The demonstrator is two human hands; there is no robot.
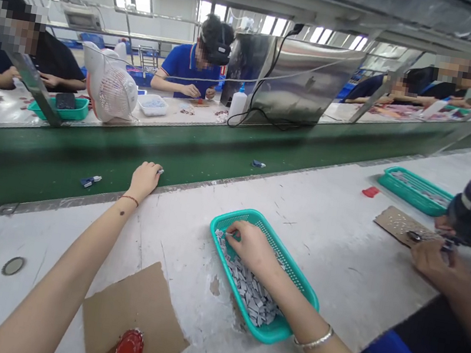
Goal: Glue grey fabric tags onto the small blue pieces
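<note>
My left hand (145, 180) rests at the near edge of the green conveyor belt, its fingers closed. A small grey-and-white part (160, 171) pokes out at its fingertips; its exact kind is too small to make out. My right hand (249, 244) reaches into a turquoise plastic basket (310, 298), thumb and forefinger pinched together at its far left end. Between those fingertips a small grey plastic piece (228, 234) partly shows. Many similar grey pieces (255, 296) lie heaped in the basket under my right hand and forearm.
On the green belt (201, 165) lie small blue-and-white parts (90, 181). Nearer me, a cardboard sheet (126, 302) carries a red round lid (129, 349). A co-worker's hands (432, 261) work at right beside another turquoise basket (416, 191). Across the belt stands a fan (113, 88).
</note>
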